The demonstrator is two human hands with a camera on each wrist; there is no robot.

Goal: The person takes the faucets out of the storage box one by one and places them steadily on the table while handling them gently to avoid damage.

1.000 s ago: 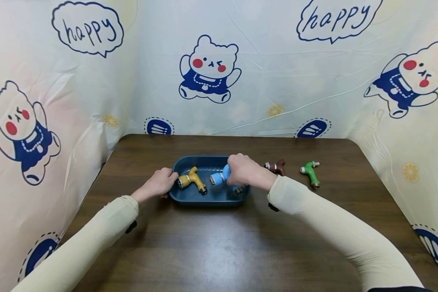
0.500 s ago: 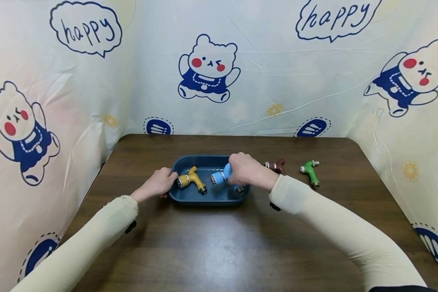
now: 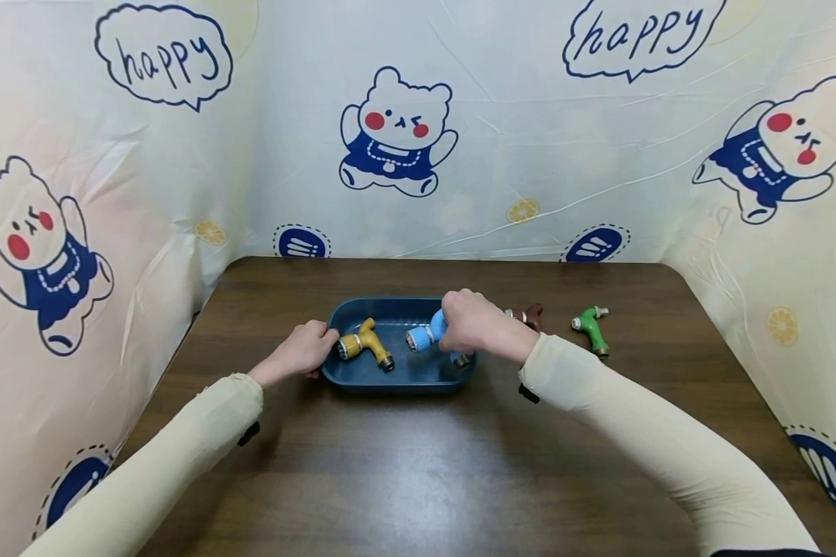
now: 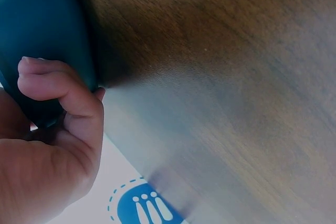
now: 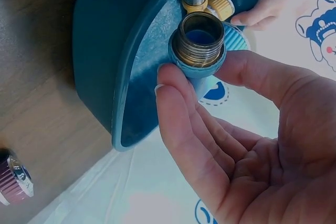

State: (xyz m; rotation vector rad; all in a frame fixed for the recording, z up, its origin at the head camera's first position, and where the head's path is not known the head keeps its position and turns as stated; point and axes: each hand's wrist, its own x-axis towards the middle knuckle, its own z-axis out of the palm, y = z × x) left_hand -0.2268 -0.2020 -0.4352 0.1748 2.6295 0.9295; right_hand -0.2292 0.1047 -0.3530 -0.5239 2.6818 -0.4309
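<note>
Pinching blue tap (image 3: 429,333) in right hand (image 3: 474,321) over right half of tray (image 3: 399,387), knob end (image 3: 418,339) leftward toward yellow tap (image 3: 368,337), while gripping tray's left end with left hand (image 3: 303,348).

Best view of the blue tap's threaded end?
Right wrist: the threaded end faces the camera up close, threads and opening visible. Head shows it only small, beside the right hand; left wrist doesn't show it.
</note>
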